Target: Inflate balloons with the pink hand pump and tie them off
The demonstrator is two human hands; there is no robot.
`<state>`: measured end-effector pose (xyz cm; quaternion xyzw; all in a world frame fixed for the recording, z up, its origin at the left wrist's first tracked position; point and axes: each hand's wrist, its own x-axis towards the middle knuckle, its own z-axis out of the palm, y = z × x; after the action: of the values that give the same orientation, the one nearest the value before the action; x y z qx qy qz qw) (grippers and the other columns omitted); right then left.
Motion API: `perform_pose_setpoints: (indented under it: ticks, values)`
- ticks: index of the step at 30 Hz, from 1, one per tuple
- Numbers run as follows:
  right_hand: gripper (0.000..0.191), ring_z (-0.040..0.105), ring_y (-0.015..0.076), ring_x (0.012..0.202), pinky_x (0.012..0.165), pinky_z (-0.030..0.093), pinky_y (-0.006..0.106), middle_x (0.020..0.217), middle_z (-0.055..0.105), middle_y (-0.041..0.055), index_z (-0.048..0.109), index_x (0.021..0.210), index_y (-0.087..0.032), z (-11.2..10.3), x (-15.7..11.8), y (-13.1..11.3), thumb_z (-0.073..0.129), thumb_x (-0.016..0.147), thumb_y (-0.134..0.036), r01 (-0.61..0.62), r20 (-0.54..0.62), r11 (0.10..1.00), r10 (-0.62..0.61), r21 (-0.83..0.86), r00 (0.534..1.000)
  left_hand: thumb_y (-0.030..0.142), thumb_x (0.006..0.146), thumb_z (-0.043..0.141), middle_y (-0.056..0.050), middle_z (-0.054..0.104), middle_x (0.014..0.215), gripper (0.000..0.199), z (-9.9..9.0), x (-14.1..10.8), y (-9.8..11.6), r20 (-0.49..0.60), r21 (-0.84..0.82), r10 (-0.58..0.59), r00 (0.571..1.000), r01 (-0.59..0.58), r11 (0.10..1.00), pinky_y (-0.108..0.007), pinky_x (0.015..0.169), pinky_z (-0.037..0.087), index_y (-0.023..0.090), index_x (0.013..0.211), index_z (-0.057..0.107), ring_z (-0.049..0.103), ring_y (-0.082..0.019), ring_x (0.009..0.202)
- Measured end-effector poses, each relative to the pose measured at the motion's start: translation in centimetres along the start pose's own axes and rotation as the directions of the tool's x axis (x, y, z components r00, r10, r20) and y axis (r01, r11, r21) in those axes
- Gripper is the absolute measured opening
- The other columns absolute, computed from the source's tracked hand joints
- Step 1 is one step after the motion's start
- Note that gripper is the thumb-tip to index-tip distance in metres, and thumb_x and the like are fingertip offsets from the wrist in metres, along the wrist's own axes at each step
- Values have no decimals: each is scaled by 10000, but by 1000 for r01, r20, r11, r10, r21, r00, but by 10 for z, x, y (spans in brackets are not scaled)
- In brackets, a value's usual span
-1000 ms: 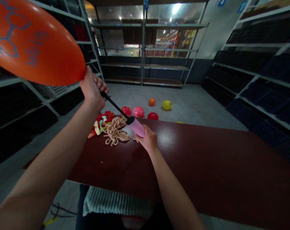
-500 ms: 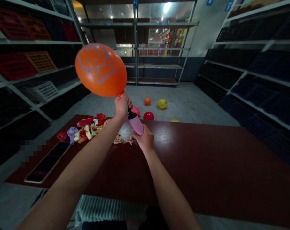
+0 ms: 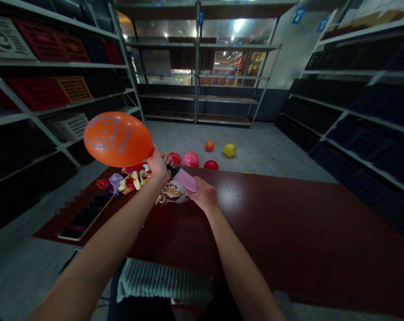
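Observation:
An inflated orange balloon [image 3: 120,138] with a blue printed cat face stretches out to the left of my left hand [image 3: 159,166]. That hand is closed around the balloon's neck, where it meets the dark end of a pink balloon pump [image 3: 185,179]. My right hand [image 3: 203,195] grips the other end of the pump. Both hands are above the dark red table [image 3: 271,218]. Beneath the pump lies a tangle of beige bands [image 3: 169,192]. Uninflated balloons [image 3: 133,182] in several colours are heaped beside my left wrist.
A phone [image 3: 84,218] lies on the table's left side. On the floor beyond are an orange balloon [image 3: 209,146], a yellow balloon [image 3: 230,150] and several red and pink ones. Shelves with crates [image 3: 43,93] line the left side; racks [image 3: 197,96] stand behind.
The inflated balloon and my left hand have moved lower and to the left. The pump has tilted flatter, still between both hands. The camera view has shifted a little.

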<state>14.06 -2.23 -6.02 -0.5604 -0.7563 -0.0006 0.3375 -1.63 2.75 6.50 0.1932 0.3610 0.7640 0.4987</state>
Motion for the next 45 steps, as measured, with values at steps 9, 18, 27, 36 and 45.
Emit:
perform_pose_setpoints:
  ticks: [9,18,27,36,45]
  values:
    - [338,759,242,945,810,555,300,1070,807,90,707,1182,-205,0,-5,-5,755,934,-428,133,16,990,-132,-49,991,246,1114,472,61,259,492,474,-30,-4,48,-186,-70,101,977,-116,991,-283,502,223,209,678,291,260,-76,411]
    - [378,783,267,956,856,588,315,1090,812,105,700,1204,-203,-4,-6,-5,799,875,-361,140,-66,990,-138,28,988,286,1109,477,69,244,504,483,-15,1,120,-229,-74,239,944,-262,962,-221,388,238,207,666,302,245,-89,371]
    - [378,799,275,930,835,632,351,1066,818,111,707,1187,-199,0,-4,5,776,888,-419,26,-136,995,-12,97,991,508,1129,507,68,251,476,599,51,9,114,0,-34,257,966,-257,966,-205,362,240,212,654,294,256,-84,349]
    - [357,798,272,889,785,614,337,1044,823,101,700,1152,-215,4,0,12,762,873,-429,-179,-151,962,212,207,965,501,1139,504,78,217,443,640,120,0,65,176,40,214,961,-224,974,-226,374,193,218,614,273,228,-71,332]
    - [351,799,272,866,727,581,319,1002,823,80,676,1177,-230,2,2,11,742,903,-439,-268,-77,953,280,142,957,466,1031,707,48,325,373,671,87,-13,-24,257,202,58,965,-113,973,-230,342,245,222,527,338,309,-79,292]
